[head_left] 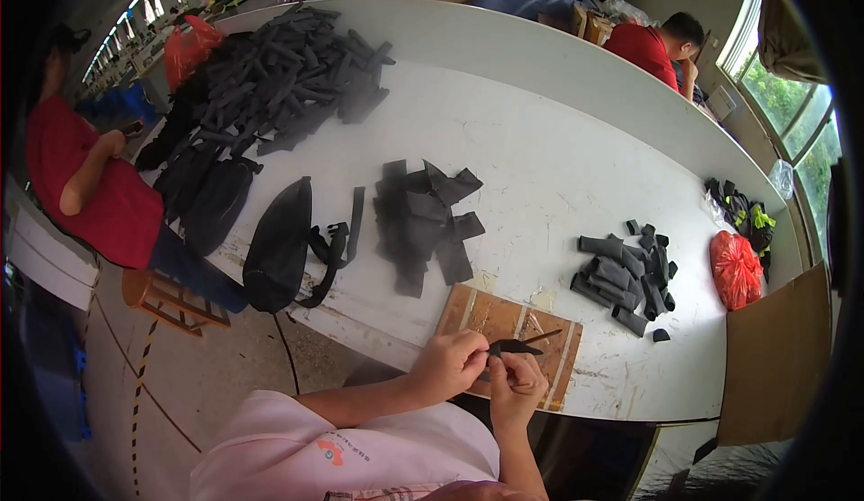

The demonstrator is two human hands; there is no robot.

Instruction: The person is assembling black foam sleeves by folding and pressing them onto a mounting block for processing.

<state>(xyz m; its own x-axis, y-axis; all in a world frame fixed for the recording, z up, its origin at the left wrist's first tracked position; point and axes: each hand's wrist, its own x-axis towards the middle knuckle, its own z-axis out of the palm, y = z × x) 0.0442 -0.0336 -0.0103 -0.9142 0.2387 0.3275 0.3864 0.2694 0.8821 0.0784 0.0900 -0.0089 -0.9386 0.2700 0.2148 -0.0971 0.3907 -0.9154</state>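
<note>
My left hand (453, 363) and my right hand (517, 388) meet near the table's front edge. Both are closed, pinching a small piece of black fabric (515, 346) between their fingertips. A thin dark stick-like thing (544, 336) shows just past the fabric; whether it is held or lies below, I cannot tell. Under the hands lies a brown wooden board (481, 307) with pale strips across it. Beyond it to the left are flat black fabric pieces (423, 222) in a loose stack. On the right sits a heap of short rolled black pieces (627, 276).
A large pile of black strips (288, 78) covers the table's back left. Nearer lies a black pouch (281, 249) with a strap. Red plastic bags (736, 270) and a cardboard sheet (776, 357) stand at right. One person in red (94, 168) is at left, another (643, 54) behind the partition.
</note>
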